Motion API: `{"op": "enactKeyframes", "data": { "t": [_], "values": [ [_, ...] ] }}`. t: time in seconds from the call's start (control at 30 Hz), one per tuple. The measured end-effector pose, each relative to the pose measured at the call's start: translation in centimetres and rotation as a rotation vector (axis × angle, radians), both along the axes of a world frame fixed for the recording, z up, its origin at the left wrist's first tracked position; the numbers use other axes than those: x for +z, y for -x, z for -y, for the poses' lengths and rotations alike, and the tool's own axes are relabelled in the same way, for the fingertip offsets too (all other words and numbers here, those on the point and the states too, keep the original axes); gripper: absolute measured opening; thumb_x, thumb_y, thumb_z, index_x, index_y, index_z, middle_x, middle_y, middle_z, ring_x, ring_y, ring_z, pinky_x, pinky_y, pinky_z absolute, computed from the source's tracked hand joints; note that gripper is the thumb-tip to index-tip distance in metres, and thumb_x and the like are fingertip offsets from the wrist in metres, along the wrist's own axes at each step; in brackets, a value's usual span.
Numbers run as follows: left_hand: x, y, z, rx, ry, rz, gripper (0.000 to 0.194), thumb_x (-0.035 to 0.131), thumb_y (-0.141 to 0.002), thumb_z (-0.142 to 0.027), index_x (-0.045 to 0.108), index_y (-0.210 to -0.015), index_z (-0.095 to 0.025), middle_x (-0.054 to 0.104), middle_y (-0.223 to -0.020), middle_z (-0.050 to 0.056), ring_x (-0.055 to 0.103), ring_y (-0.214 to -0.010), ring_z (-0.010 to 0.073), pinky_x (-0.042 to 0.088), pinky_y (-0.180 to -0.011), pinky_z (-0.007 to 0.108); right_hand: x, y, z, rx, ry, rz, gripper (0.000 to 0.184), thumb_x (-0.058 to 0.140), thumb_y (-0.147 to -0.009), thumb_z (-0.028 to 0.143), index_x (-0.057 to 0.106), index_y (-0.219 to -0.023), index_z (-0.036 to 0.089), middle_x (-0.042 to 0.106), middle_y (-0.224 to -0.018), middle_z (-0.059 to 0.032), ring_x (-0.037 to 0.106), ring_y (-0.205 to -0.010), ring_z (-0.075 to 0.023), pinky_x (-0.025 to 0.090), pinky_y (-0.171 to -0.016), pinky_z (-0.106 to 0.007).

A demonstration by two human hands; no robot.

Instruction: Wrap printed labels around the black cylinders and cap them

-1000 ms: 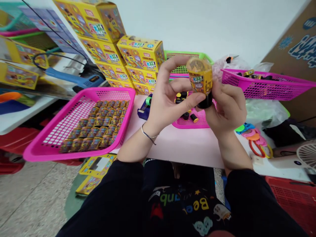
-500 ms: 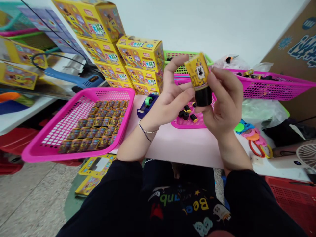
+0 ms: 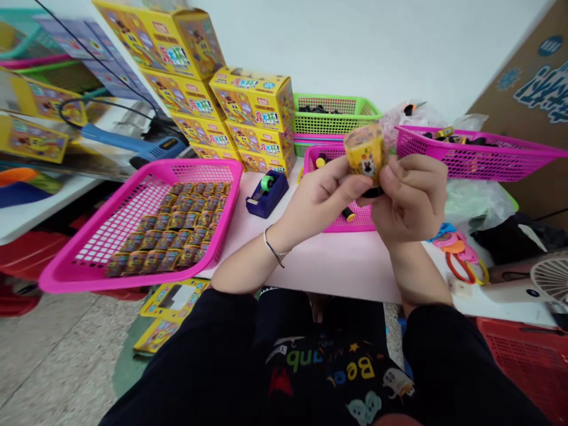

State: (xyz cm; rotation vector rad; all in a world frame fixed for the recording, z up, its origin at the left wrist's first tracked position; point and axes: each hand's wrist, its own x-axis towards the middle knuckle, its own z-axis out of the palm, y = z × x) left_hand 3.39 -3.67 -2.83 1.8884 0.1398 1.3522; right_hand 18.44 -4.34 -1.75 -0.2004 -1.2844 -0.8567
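A small yellow printed cup toy with a black base (image 3: 366,155) is held up over the pink table (image 3: 328,260). My left hand (image 3: 322,198) pinches it from the left with thumb and fingers. My right hand (image 3: 410,198) is curled round its black base from the right. Behind the hands a small pink basket (image 3: 350,220) holds loose black and yellow pieces. At the left a large pink basket (image 3: 142,228) holds rows of several finished yellow toys.
Stacked yellow printed boxes (image 3: 248,112) stand at the back left. A blue tape dispenser (image 3: 267,192) sits by them. A green basket (image 3: 335,112) and a long pink basket (image 3: 474,151) lie behind. Scissors (image 3: 461,254) and a small fan (image 3: 539,281) are at the right.
Both hands have come down and nearer with the toy, which is turned so its open top tilts toward the camera. The left fingers have closed in on it.
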Motion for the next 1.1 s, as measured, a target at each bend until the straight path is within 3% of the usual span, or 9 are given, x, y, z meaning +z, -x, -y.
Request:
{"op": "enactKeyframes", "data": {
  "t": [0.1, 0.2, 0.3, 0.4, 0.47, 0.63, 0.83, 0.93, 1.1],
  "values": [
    [0.2, 0.4, 1.4, 0.023, -0.085, 0.003, 0.039, 0.068, -0.104, -0.058, 0.078, -0.126, -0.027, 0.085, -0.112, 0.001, 0.083, -0.105, 0.018, 0.069, -0.089, 0.026, -1.1, -0.8, -1.2, 0.204, -0.027, 0.004, 0.037, 0.074, -0.098, 0.025, 0.08, -0.13, 0.043, 0.078, -0.097, 0.0056, 0.078, -0.082, -0.0167, 0.071, -0.075, -0.028],
    [0.1, 0.6, 2.3, 0.061, -0.171, -0.025, 0.04, 0.075, -0.101, -0.054, 0.077, -0.129, -0.026, 0.086, -0.116, 0.003, 0.083, -0.099, 0.0175, 0.066, -0.084, 0.024, -2.2, -1.3, -1.7, 0.363, 0.065, 0.052, 0.037, 0.071, -0.099, 0.033, 0.076, -0.131, 0.051, 0.077, -0.103, 0.0056, 0.078, -0.082, -0.0195, 0.072, -0.074, -0.034],
    [0.1, 0.6, 2.6, 0.079, -0.224, -0.061, 0.045, 0.075, -0.101, -0.054, 0.076, -0.137, -0.027, 0.086, -0.119, 0.003, 0.082, -0.093, 0.0168, 0.064, -0.079, 0.023, -2.3, -1.1, -1.1, 0.321, 0.067, 0.006, 0.034, 0.067, -0.101, 0.032, 0.077, -0.128, 0.049, 0.073, -0.095, 0.0057, 0.069, -0.065, -0.0136, 0.068, -0.064, -0.028],
    [0.2, 0.6, 2.8, 0.056, -0.286, -0.023, 0.044, 0.077, -0.101, -0.05, 0.076, -0.138, -0.027, 0.087, -0.116, 0.002, 0.083, -0.095, 0.0153, 0.063, -0.082, 0.02, -1.4, -0.7, -0.3, 0.19, -0.07, -0.05, 0.03, 0.068, -0.103, 0.035, 0.079, -0.129, 0.044, 0.069, -0.086, 0.0053, 0.056, -0.054, -0.0095, 0.064, -0.055, -0.023],
    [0.3, 0.6, 2.8, 0.03, -0.302, -0.004, 0.043, 0.079, -0.099, -0.047, 0.077, -0.135, -0.025, 0.087, -0.114, 0.002, 0.082, -0.095, 0.014, 0.062, -0.085, 0.018, -0.8, -0.7, 0.3, 0.113, -0.127, -0.026, 0.028, 0.071, -0.103, 0.032, 0.08, -0.129, 0.038, 0.068, -0.083, 0.0055, 0.058, -0.056, -0.0085, 0.065, -0.055, -0.021],
    [0.5, 0.7, 3.1, -0.039, -0.226, -0.042, 0.046, 0.083, -0.096, -0.047, 0.079, -0.134, -0.021, 0.087, -0.115, 0.003, 0.082, -0.101, 0.0149, 0.062, -0.093, 0.018, -0.6, -1.7, 1.3, 0.099, -0.128, 0.079, 0.019, 0.074, -0.103, 0.022, 0.082, -0.118, 0.03, 0.071, -0.086, 0.0068, 0.067, -0.072, -0.0072, 0.068, -0.068, -0.02],
    [0.1, 0.7, 2.9, -0.119, -0.069, -0.076, 0.058, 0.086, -0.092, -0.055, 0.077, -0.139, -0.021, 0.086, -0.123, 0.006, 0.083, -0.112, 0.0219, 0.066, -0.102, 0.029, -0.5, -1.7, 1.6, 0.109, -0.089, 0.088, 0.017, 0.074, -0.102, 0.02, 0.082, -0.113, 0.03, 0.069, -0.085, 0.006, 0.065, -0.072, -0.0083, 0.068, -0.067, -0.021],
    [0.6, 0.8, 2.3, -0.17, -0.041, -0.042, 0.058, 0.089, -0.089, -0.055, 0.079, -0.135, -0.022, 0.085, -0.127, 0.007, 0.082, -0.117, 0.0239, 0.067, -0.103, 0.032, -0.3, -0.7, 0.9, 0.156, -0.11, 0.043, 0.019, 0.076, -0.103, 0.025, 0.081, -0.119, 0.032, 0.066, -0.081, 0.0061, 0.061, -0.062, -0.0077, 0.064, -0.057, -0.021],
    [1.7, 1.2, 1.0, -0.183, 0.132, 0.002, 0.053, 0.077, -0.095, -0.067, 0.08, -0.124, -0.023, 0.084, -0.127, 0.005, 0.08, -0.127, 0.0255, 0.068, -0.108, 0.039, -0.8, 1.0, 0.0, 0.276, 0.195, -0.05, 0.015, 0.072, -0.106, 0.043, 0.075, -0.113, 0.03, 0.058, -0.078, 0.0035, 0.071, -0.074, -0.0132, 0.064, -0.063, -0.028]
  ]
}}
